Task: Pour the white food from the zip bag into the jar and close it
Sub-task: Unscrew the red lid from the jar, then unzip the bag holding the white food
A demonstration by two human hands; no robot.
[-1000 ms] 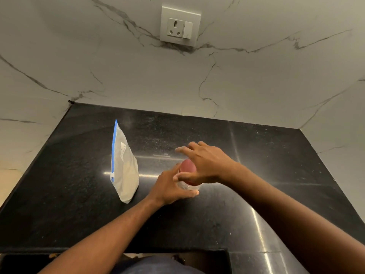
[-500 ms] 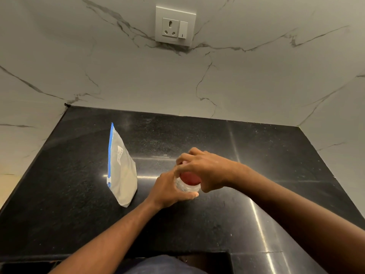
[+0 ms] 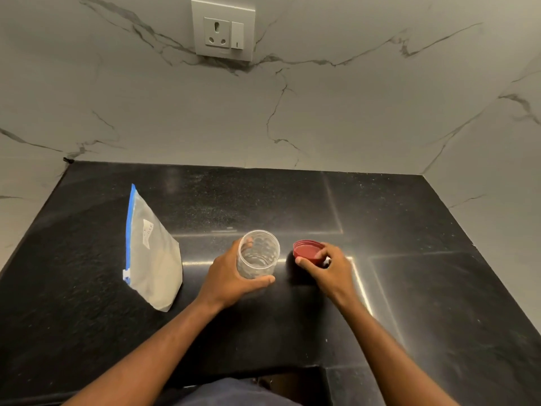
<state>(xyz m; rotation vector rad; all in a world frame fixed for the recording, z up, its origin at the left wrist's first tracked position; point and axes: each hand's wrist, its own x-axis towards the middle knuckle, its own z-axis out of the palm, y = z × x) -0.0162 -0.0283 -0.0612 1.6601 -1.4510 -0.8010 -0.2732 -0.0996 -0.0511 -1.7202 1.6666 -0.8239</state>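
Black polished stone makes up the countertop (image 3: pixel 87 288), which runs back to a grey-veined white marble wall (image 3: pixel 351 112); a white socket-and-switch plate (image 3: pixel 223 30) is set in that wall, far and centre. On the left of the counter stands a clear zip bag with a blue seal strip (image 3: pixel 153 253), upright and leaning a little, its lower part filled with the white food (image 3: pixel 159 276); a small white label shows on its side, the writing too small to read. Just right of the bag, apart from it, the left hand (image 3: pixel 227 278) is wrapped around the lower part of a clear, textured plastic jar (image 3: pixel 258 253), thumb across the near side and fingers showing through the far wall; the jar stands upright on the counter with its mouth uncovered and looks empty. Right of the jar, with a narrow gap between them, a round red plastic lid (image 3: pixel 307 251) lies at the counter, inner side up; the right hand (image 3: pixel 329 271) has its fingertips closed on the lid's near edge, though I cannot tell whether the lid rests fully on the stone.
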